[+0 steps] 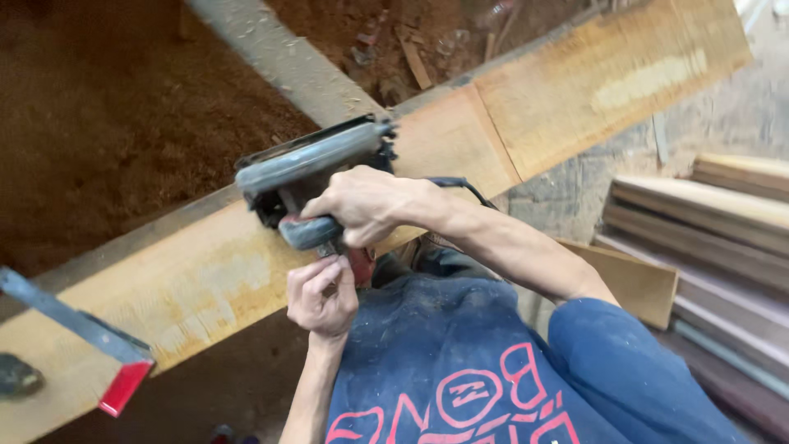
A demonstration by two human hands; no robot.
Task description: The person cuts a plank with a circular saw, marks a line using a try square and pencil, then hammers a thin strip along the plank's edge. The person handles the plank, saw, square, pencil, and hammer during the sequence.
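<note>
A grey and black hand-held power saw [308, 164] rests on a long pale wooden plank [575, 82] that runs diagonally across the view. My right hand [362, 205] grips the saw's handle from above. My left hand [322, 294] is just below it at the plank's near edge, fingers pinched on a small part under the handle; what it pinches is hidden. The saw's black cord [460, 185] trails over my right forearm.
A metal square with a red end [99, 345] lies on the plank at the lower left. Stacked boards [707, 238] sit at the right. Reddish sawdust [107, 107] covers the ground behind, with wood scraps [415, 62] at the top.
</note>
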